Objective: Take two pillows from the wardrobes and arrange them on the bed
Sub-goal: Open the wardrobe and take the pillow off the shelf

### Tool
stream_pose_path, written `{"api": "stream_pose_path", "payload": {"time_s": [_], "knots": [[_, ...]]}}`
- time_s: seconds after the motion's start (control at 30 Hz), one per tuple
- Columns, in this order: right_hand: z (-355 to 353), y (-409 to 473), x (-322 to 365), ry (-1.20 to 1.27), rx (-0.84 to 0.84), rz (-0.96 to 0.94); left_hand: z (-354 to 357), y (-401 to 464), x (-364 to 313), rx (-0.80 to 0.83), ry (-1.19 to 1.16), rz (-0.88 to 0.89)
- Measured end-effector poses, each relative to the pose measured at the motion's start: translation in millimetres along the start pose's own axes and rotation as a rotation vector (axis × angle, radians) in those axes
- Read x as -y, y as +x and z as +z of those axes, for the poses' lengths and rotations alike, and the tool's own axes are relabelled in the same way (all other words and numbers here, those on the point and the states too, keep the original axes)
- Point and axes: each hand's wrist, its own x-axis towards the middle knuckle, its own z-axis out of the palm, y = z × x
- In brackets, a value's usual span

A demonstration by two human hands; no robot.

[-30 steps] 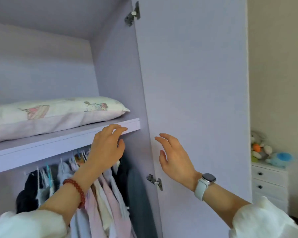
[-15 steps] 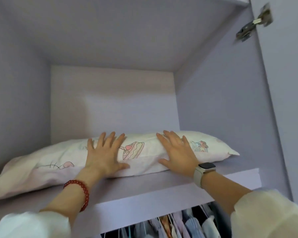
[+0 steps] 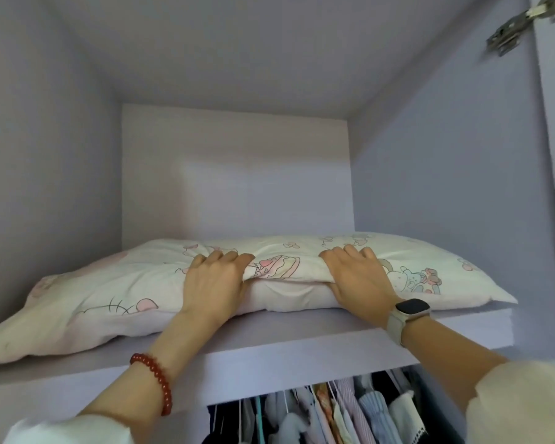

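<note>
On the upper wardrobe shelf [image 3: 269, 344], the pillow [image 3: 135, 290] lies flat along the front edge. Left hand [image 3: 215, 277] and right hand [image 3: 359, 277] are both closed on bunched cover fabric near its middle. Risk, as judged: only the loose cover is pinched, not the filling, so a pull may stretch or slip the fabric; the unsupported ends could sag and drop onto the hanging clothes [image 3: 334, 411] below.

A lilac wardrobe shelf [image 3: 269, 350] is seen spanning the upper compartment. One white pillow [image 3: 109, 293] with pastel cartoon prints is laid lengthwise across it, its left corner drooped at the shelf's front edge.
</note>
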Motion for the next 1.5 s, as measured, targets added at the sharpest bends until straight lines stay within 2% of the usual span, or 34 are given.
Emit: {"api": "stream_pose_path", "payload": {"time_s": [0.1,0.17,0.4,0.6,0.8,0.93,1.07,1.17,1.27,1.43,1.5], "knots": [[-41,-31,3,-0.038,-0.136,0.003,-45,-24,-18,-0.042,-0.03,0.024],[-67,-58,6,-0.029,-0.165,0.011,-74,-46,-34,-0.075,-0.013,0.025],[-154,-165,17,-0.059,-0.148,0.075,-166,-127,-94,-0.185,-0.005,0.073],[-200,-259,38,0.025,-0.106,0.064,-216,-204,-127,-0.153,-0.033,0.128],[-235,-309,51,0.048,-0.128,0.029,-255,-243,-140,-0.133,-0.073,0.169],[-253,-333,54,0.101,-0.052,0.092,-273,-241,-150,-0.202,-0.105,0.283],[-256,-380,53,0.305,0.155,0.368,-274,-235,-181,-0.222,-0.176,0.449],[-258,-428,52,0.294,0.257,0.452,-262,-236,-212,-0.12,-0.204,0.57],[-270,-468,54,0.248,0.387,0.495,-243,-254,-235,0.086,-0.268,0.637],[-288,-530,62,0.134,0.646,0.494,-214,-328,-270,0.512,-0.615,0.523],[-297,-553,59,0.125,0.731,0.542,-205,-359,-291,0.597,-0.683,0.487]]}}
